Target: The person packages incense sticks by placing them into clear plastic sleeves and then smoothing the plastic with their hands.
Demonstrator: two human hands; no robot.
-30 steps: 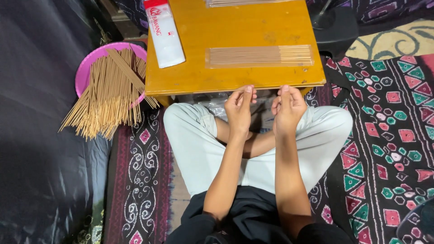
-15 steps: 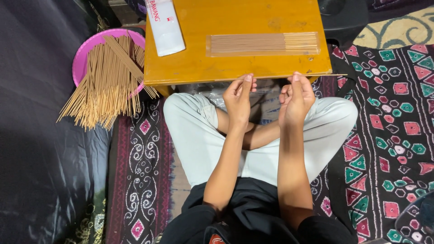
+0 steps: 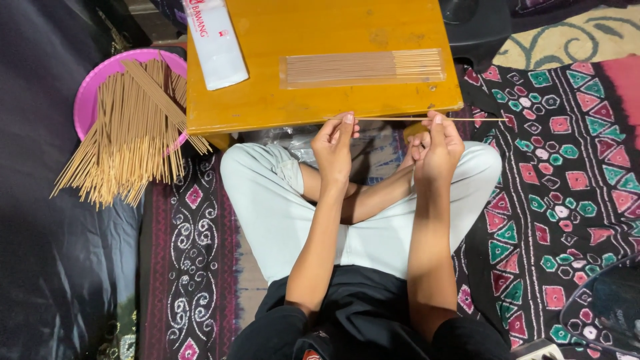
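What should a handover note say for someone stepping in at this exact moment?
Left hand: pinching one end of a single thin stick, held level just off the near edge of the wooden board.
Right hand: gripping the same stick further along; its tip pokes out to the right.
On the board: a clear sleeve of sticks, lying flat, and a white packet.
Left of the board: a pink basin heaped with loose sticks.
Done: one sleeve looks filled. Left: the heap remains large.
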